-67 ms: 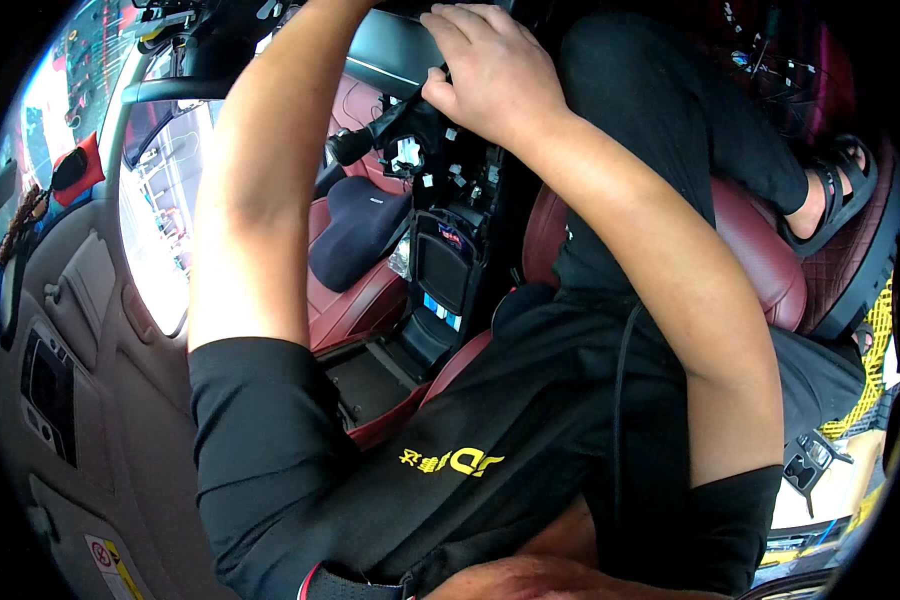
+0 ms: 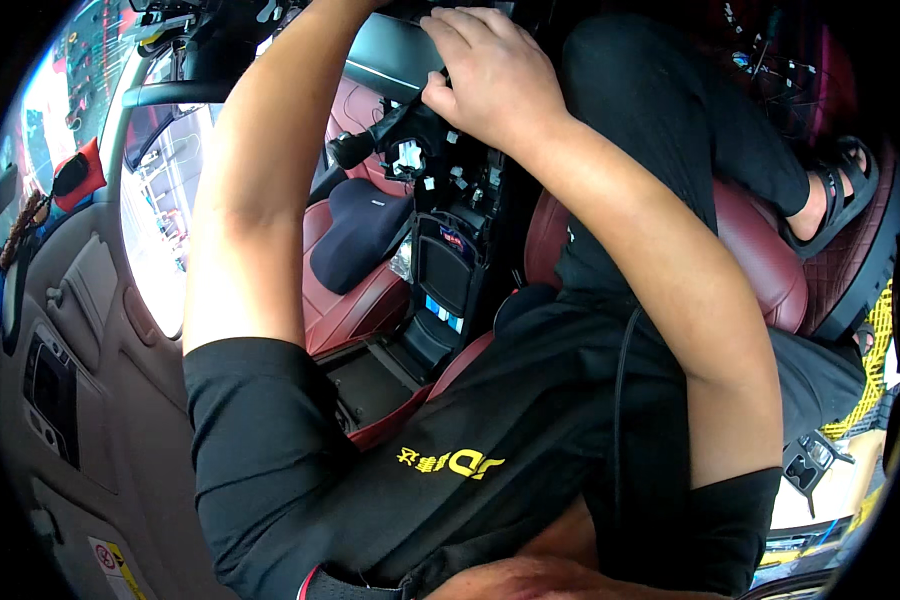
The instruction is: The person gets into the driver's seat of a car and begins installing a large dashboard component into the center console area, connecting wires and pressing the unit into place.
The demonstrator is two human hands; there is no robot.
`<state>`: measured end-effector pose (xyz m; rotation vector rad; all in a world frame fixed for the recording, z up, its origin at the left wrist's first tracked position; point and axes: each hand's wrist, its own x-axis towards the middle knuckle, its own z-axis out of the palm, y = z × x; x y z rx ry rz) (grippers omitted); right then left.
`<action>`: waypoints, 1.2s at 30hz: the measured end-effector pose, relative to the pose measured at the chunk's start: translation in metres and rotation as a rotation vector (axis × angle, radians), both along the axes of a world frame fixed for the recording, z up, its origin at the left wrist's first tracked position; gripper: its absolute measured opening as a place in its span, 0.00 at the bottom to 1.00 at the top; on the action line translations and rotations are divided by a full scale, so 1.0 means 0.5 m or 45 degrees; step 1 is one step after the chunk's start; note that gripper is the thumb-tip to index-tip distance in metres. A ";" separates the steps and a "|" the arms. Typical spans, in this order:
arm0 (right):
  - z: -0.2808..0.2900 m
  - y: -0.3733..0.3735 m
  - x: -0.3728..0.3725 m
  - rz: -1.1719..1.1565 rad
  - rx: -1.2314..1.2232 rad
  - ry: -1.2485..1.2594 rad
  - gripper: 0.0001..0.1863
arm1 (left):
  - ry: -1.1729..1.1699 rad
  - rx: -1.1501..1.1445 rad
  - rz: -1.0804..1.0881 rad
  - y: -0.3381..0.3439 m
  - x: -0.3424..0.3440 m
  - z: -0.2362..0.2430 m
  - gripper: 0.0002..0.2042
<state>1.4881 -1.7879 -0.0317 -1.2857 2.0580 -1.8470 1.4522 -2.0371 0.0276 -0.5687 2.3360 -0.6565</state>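
My left hand (image 2: pixel 370 4) is cut off at the top edge, above a dark dashboard trim, so its fingers are hidden. My right hand (image 2: pixel 490 75) rests on or against the grey-black trim panel (image 2: pixel 380 62), fingers slightly curved and apart, thumb out to the side. Whether anything sits under those fingertips cannot be seen. Below both hands is the dismantled centre console (image 2: pixel 440 260), with white connectors (image 2: pixel 407 156) showing around a black gear lever (image 2: pixel 352 148).
Red leather seats (image 2: pixel 755 235) flank the console; one holds a dark cushion (image 2: pixel 355 235). My bent leg (image 2: pixel 630 110) rises at the right. A grey interior panel (image 2: pixel 100 400) curves along the left, loose wires (image 2: pixel 770 70) lie top right, and yellow mesh (image 2: pixel 875 350) shows outside.
My left forearm has shifted very slightly to the left, and my right hand has moved a few pixels downward. Otherwise the scene is the same.
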 end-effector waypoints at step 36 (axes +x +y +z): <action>0.002 -0.004 0.003 0.005 -0.051 -0.023 0.29 | 0.216 -0.204 0.170 0.005 -0.002 -0.034 0.17</action>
